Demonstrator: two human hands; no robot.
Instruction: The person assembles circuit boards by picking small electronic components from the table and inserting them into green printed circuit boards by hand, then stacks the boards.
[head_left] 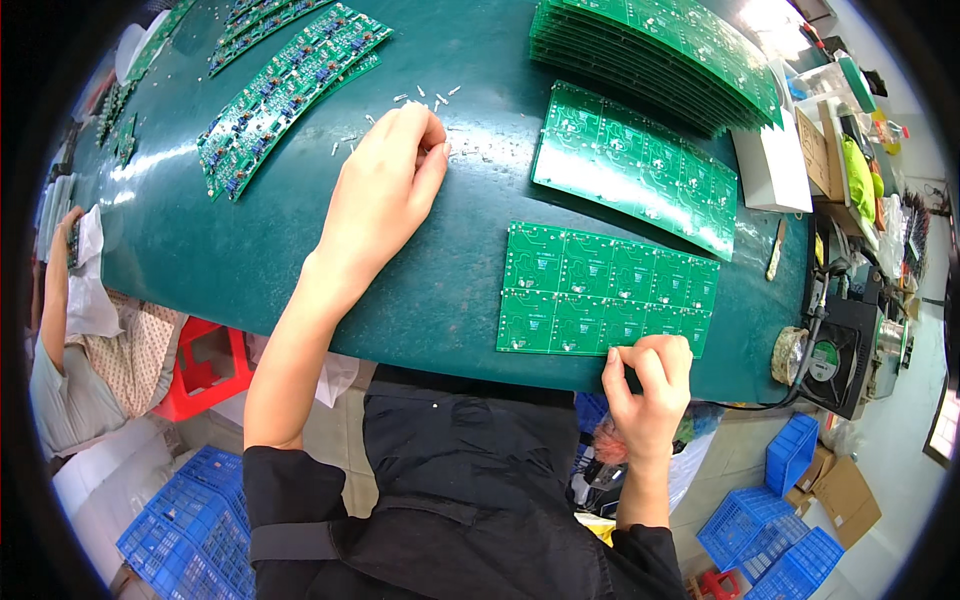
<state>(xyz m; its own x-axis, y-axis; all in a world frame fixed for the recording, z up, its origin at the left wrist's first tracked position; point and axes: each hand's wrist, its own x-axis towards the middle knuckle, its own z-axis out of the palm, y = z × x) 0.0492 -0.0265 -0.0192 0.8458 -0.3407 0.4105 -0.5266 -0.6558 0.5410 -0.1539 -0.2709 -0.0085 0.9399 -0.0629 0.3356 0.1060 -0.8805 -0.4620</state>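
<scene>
- Left hand point(385, 185): fingers bunched by metal pieces point(442, 100) (knuckles block view; grip indeterminable).
- Right hand point(652, 392): fingers bent at near board point(600, 290), grip unclear.
- Far right: board stack point(650, 60).

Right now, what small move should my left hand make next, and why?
Probably pinch one of the small pale pieces: your left hand is right among them, fingers pointing down at the table, while your right hand is at the lower edge of the nearest green board. I can't tell whether you already hold one.
</scene>
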